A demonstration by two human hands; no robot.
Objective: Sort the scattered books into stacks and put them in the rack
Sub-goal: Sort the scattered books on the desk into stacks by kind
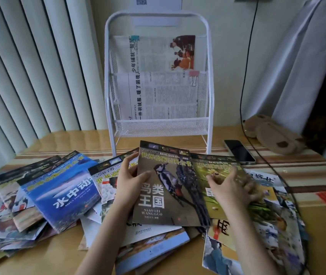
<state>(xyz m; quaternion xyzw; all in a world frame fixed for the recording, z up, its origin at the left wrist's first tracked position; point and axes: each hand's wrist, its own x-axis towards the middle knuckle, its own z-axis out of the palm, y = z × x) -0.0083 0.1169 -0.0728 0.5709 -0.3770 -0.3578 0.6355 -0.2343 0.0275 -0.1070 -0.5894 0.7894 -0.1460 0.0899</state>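
Gripping brown woodpecker book point(168, 187): left hand point(130, 175) | right hand point(231, 185) fingers curled on green book point(217, 175)

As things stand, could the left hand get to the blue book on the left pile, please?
Probably yes. The blue book lies on top of its pile with nothing over its cover, just beside the left hand. That hand, however, holds the woodpecker book by its left edge and would have to release its grip first.
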